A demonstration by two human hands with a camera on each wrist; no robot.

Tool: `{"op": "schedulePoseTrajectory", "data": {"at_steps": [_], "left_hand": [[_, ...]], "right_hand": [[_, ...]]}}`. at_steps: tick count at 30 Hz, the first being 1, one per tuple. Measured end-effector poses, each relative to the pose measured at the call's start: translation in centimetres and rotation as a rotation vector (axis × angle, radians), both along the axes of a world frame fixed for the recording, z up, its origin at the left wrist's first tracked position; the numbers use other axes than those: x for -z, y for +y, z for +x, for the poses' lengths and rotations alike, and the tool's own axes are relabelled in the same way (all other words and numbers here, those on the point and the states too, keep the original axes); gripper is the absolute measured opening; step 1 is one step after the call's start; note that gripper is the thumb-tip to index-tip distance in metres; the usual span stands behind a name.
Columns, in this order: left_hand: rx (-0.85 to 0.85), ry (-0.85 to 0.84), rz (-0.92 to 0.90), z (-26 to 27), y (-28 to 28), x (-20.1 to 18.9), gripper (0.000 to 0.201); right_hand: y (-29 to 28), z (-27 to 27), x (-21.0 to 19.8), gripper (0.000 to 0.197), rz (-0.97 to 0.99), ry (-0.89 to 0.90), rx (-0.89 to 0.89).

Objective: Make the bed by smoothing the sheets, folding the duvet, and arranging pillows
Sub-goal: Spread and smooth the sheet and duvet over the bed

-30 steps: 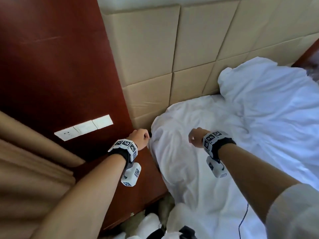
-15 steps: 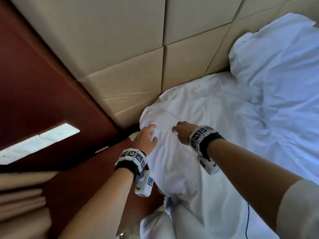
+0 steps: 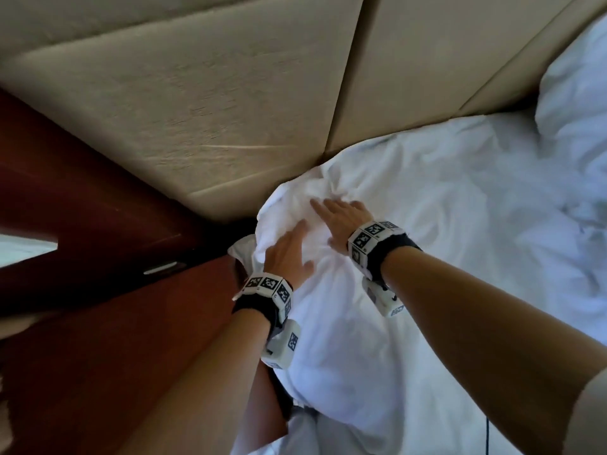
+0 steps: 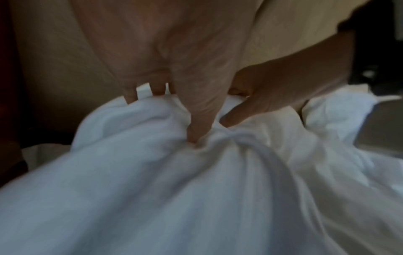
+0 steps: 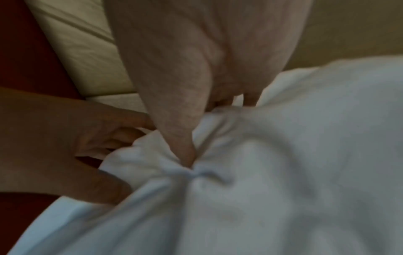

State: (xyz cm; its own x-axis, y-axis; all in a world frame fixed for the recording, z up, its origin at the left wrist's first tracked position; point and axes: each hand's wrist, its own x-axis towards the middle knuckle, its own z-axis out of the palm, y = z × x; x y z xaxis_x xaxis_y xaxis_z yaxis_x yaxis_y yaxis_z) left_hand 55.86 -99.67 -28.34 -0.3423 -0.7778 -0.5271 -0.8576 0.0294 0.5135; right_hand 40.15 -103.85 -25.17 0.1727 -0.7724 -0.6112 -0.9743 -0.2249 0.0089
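A white duvet (image 3: 443,241) lies rumpled over the bed, and its bunched corner (image 3: 295,205) sits against the headboard at the bed's left edge. My left hand (image 3: 289,254) presses flat on that corner with its fingers stretched forward and its thumb spread. My right hand (image 3: 338,215) lies just beyond it with its fingers pointing left across the same bulge. In the left wrist view the left thumb (image 4: 196,124) digs into the cloth. In the right wrist view the right thumb (image 5: 185,146) does the same. A white pillow (image 3: 578,87) leans at the far right.
The beige padded headboard (image 3: 197,110) rises right behind the corner. A red-brown wooden nightstand (image 3: 131,339) stands close against the bed's left side, below a dark red wall panel (image 3: 82,192). A thin black cable (image 3: 487,435) runs over the bedding at bottom right.
Both hands went from fists held above the corner to flat hands pressed on it. They have pushed forward toward the headboard, and the view has closed in.
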Motion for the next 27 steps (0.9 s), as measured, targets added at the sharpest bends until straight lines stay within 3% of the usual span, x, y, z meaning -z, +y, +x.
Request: {"op": "schedulePoseTrajectory", "data": {"at_steps": [2, 8, 10, 13, 16, 18, 22, 25, 27], "left_hand": [[-0.002, -0.006, 0.039, -0.6, 0.6, 0.7, 0.091], [-0.241, 0.18, 0.158, -1.1, -0.1, 0.4, 0.129], [-0.169, 0.067, 0.138, -1.2, -1.0, -0.6, 0.134], [0.129, -0.199, 0.098, -0.7, -1.4, -1.8, 0.12], [0.345, -0.205, 0.122, -0.2, -0.5, -2.7, 0.121], [0.409, -0.225, 0.163, -0.5, 0.4, -3.8, 0.119], [0.512, -0.324, 0.136, -1.3, 2.3, -7.6, 0.07], [0.592, -0.351, 0.042, -0.7, 3.9, -10.6, 0.062], [0.571, -0.328, -0.022, -0.2, 4.7, -12.9, 0.061]], "right_hand": [[0.5, -0.1, 1.5, 0.09, 0.036, 0.034, 0.002], [2.4, -0.7, 0.2, 0.034, 0.084, 0.046, -0.003], [3.0, -1.2, -1.4, 0.032, 0.081, 0.037, 0.012], [4.2, -2.4, -4.8, 0.037, 0.093, -0.023, 0.013], [6.5, -4.7, -9.0, 0.046, 0.103, -0.079, -0.014], [8.4, -6.3, -11.7, 0.051, 0.076, -0.051, -0.019], [11.7, -7.5, -15.4, 0.045, 0.004, 0.018, 0.064], [13.5, -7.4, -17.7, 0.044, -0.07, 0.02, 0.179], [15.0, -6.7, -19.2, 0.061, -0.148, -0.001, 0.229]]}}
